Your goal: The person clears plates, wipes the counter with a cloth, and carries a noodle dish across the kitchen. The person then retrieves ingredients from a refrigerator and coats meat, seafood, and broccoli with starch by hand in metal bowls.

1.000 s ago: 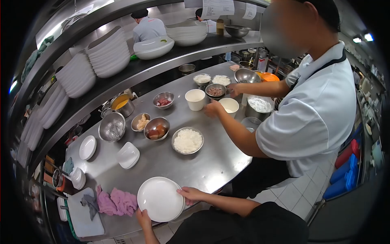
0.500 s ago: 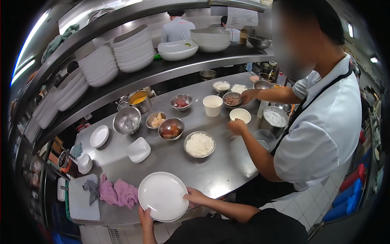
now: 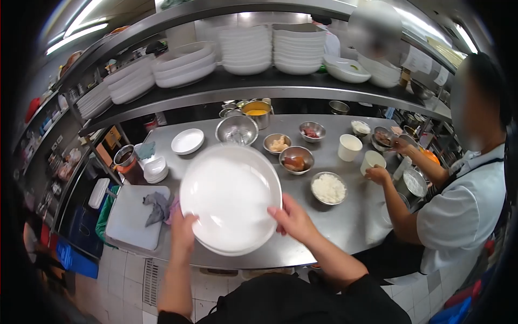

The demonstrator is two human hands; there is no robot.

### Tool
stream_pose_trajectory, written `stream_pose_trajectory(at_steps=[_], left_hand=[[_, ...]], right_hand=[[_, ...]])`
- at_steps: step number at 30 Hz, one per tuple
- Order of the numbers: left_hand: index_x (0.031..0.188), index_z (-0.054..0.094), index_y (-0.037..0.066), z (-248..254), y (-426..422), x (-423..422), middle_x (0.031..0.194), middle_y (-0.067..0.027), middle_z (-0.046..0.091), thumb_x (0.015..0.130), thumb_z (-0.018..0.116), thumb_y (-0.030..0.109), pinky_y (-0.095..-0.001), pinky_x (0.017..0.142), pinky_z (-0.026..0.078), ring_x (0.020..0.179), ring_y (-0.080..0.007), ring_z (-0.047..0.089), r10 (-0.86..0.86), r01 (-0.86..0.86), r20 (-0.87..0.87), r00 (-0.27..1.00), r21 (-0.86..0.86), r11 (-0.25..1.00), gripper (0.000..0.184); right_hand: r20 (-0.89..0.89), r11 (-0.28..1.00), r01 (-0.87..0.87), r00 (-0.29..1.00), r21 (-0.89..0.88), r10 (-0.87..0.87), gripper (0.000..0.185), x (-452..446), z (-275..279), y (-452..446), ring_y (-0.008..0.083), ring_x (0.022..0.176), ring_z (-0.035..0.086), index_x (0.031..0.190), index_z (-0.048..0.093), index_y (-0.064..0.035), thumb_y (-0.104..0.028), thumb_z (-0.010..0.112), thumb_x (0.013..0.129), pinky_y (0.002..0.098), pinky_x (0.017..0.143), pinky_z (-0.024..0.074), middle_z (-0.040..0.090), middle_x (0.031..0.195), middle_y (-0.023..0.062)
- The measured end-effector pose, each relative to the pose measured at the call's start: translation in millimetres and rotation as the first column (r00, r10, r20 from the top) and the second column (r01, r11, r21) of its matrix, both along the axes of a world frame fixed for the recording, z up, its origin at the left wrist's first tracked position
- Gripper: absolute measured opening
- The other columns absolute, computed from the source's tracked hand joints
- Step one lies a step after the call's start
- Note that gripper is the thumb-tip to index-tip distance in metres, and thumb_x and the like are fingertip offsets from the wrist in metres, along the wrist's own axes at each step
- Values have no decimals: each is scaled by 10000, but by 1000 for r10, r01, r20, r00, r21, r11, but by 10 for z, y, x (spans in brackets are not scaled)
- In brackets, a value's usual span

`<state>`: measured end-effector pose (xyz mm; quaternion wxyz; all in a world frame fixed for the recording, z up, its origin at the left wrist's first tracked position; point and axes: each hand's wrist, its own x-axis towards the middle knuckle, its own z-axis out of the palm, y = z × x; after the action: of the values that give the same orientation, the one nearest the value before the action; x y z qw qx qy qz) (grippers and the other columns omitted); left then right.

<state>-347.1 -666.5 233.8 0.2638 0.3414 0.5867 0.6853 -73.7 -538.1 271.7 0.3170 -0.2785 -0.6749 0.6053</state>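
Holding a stack of white plates (image 3: 231,194) in both hands, the person stands at a steel table (image 3: 353,213). The doubled lower rim indicates at least two plates. The stack is raised at the table's near side, to the left of the rice bowl (image 3: 330,203), which serves as reference for all positions below.

Left hand (image 3: 184,232): closed on the stack's left edge, thumb over the rim; slightly blurred. Right hand (image 3: 293,218): closed on the opposite edge, thumb on the upper face, other fingers largely hidden.

Just left of the rice bowl and beyond it stands a bowl of brown pieces (image 3: 295,173). Farther beyond are a bowl of pale pieces (image 3: 276,153) and a bowl of red pieces (image 3: 313,140). Well to the left, a mixing bowl (image 3: 224,129) shows partly behind the stack, and a white dish (image 3: 188,141) lies farther left again. Well apart on the left lies a cutting board (image 3: 132,224) bearing a grey cloth (image 3: 156,209); a pink cloth (image 3: 174,209) is mostly hidden.

Beyond the rice bowl and to its right stand two tubs (image 3: 349,151). A co-worker (image 3: 458,227) in a light shirt, right of the rice bowl, has one hand (image 3: 377,174) at the nearer tub.
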Motion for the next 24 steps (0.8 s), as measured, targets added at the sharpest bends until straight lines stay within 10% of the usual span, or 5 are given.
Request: stream_pose_trajectory(at_steps=[6,10,15,19,24], left_hand=[[1207,531,-70,1919,381,-1082,1061,-170,649,703,553,95,-364,856,542,945,-263,662,-82,83,-73,994,19,996,530],[955,597,17,2973,720,-1507,803,-105,631,699,625,202,-388,483,557,616,-242,644,-45,44,-142,989,-14,999,317],[903,594,62,3469,1483,-2467,851,-95,602,723,613,139,-400,563,550,695,-241,628,-58,63,-64,996,84,994,198],[901,572,-23,3615,2236,-3195,765,-151,608,806,547,191,-223,330,490,526,-253,600,16,-16,41,999,-1,1000,235],[1029,572,1,3649,2952,-3438,910,-165,609,844,545,263,-254,415,549,614,-252,617,98,-97,30,995,-27,995,322]], right_hand=[[-156,995,-81,984,66,90,504,-1055,1383,431,130,468,515,867,550,-52,-539,467,966,265,413,374,524,556,50],[-295,995,-100,951,-20,90,577,-1846,2093,969,149,442,459,781,547,-76,-632,485,920,292,416,341,467,535,30],[-498,996,-64,863,63,87,586,-2534,2514,1485,202,543,551,986,555,-22,-602,502,924,340,444,470,551,768,103],[-500,984,-164,848,68,175,520,-2504,2069,1348,227,583,608,1199,416,-42,-477,542,944,352,424,501,554,900,118],[-285,938,-198,917,284,280,639,-1668,467,821,130,553,604,1461,306,-57,-325,583,952,279,456,489,625,764,46]])
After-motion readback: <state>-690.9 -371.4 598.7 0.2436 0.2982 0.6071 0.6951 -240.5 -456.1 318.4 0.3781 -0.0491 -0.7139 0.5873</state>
